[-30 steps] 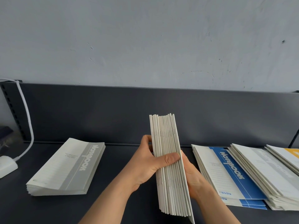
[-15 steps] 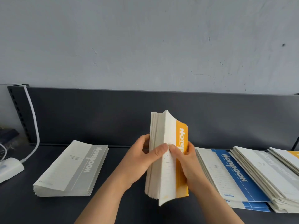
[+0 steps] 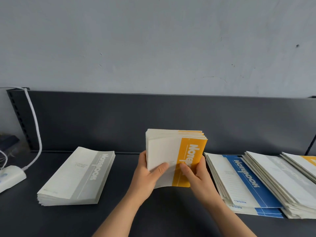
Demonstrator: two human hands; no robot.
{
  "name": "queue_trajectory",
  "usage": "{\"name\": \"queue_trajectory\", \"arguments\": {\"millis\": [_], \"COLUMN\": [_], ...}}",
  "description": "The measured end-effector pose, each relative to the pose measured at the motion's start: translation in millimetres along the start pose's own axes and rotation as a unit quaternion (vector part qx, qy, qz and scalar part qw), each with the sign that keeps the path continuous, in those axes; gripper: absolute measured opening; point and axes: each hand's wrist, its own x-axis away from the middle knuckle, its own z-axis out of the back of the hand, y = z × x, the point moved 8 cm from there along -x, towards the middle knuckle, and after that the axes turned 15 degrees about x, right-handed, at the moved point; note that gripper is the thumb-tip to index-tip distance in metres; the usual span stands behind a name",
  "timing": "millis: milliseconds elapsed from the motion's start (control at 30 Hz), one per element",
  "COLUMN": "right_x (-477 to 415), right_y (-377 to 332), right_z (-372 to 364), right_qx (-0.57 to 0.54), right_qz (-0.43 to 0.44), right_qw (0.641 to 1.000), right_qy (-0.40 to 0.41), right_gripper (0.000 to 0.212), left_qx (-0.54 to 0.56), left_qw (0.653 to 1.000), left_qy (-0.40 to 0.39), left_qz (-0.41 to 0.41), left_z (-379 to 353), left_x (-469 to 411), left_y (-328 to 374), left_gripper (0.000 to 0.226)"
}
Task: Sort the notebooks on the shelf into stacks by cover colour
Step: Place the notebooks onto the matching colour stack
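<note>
The fingers [image 3: 160, 169] of the left hand [image 3: 147, 175] are curled round the left edge of a bundle of notebooks [image 3: 164, 151], thumb flat on the pale part of the front cover. The right hand [image 3: 200, 175] grips the opposite edge the same way, its thumb on the orange band with the title. The bundle stands nearly upright between the palms, front cover turned to the person, probably so the colour can be read before it goes anywhere. The edges showing at the top look orange too, so this may already be a one-colour lot. Whether its lower edge rests on the shelf [image 3: 153, 216] or hangs just above, I cannot tell; the front cover's bottom corner curls out a little.

Left of the hands, well apart, a grey stack [image 3: 77, 175] lies flat and fairly square. To the right, just beside the right hand, lie the blue stack [image 3: 239, 178], then a grey-topped pile [image 3: 280, 178] overlapping it, then an orange-topped pile [image 3: 307, 161] at the frame edge. These three are fanned and overlapping and look unsorted.

The bare shelf beneath the hands, between the grey and the blue, seems the likely place for an orange stack

At far left a white cable [image 3: 34, 120] runs to a white plug block [image 3: 10, 177]
</note>
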Motion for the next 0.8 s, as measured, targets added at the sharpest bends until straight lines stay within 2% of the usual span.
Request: {"name": "queue_trajectory", "arguments": {"millis": [100, 267, 367, 467, 633, 700, 800], "right_x": [-4.0, -12.6, -15.1, -18.5, -29.6, -31.2, -34.6], "right_y": [7.6, 9.5, 1.9, 1.5, 20.5, 29.6, 34.2], "right_z": [-2.7, -6.5, -10.7, -27.4, -51.8, -59.2, -68.9], "right_qx": [0.022, 0.079, 0.127, 0.175, 0.218, 0.215, 0.242], "right_qz": [-0.024, -0.051, -0.05, -0.084, -0.181, -0.211, -0.21], "right_qw": [0.999, 0.995, 0.99, 0.981, 0.957, 0.951, 0.945], "right_qy": [-0.003, 0.019, 0.023, -0.013, -0.054, -0.066, -0.064], "right_gripper": [0.04, 0.018, 0.021, 0.029, 0.039, 0.035, 0.034], "left_qx": [-0.027, -0.101, -0.146, -0.172, -0.1, -0.114, -0.132], "left_qw": [1.0, 0.994, 0.987, 0.979, 0.979, 0.976, 0.971], "left_qy": [-0.002, 0.031, 0.049, 0.045, 0.064, 0.06, 0.08], "left_qz": [0.013, 0.013, 0.044, 0.096, 0.168, 0.174, 0.182], "left_z": [0.7, 4.6, 19.3, 39.0, 62.1, 67.8, 74.3], "left_x": [-5.7, -16.3, -14.1, -9.8, 2.2, 5.6, 9.9], "left_y": [-11.3, -10.1, -9.0, -12.7, -16.1, -18.9, -23.7], "left_gripper": [0.056, 0.055, 0.059, 0.067, 0.035, 0.032, 0.028]}}
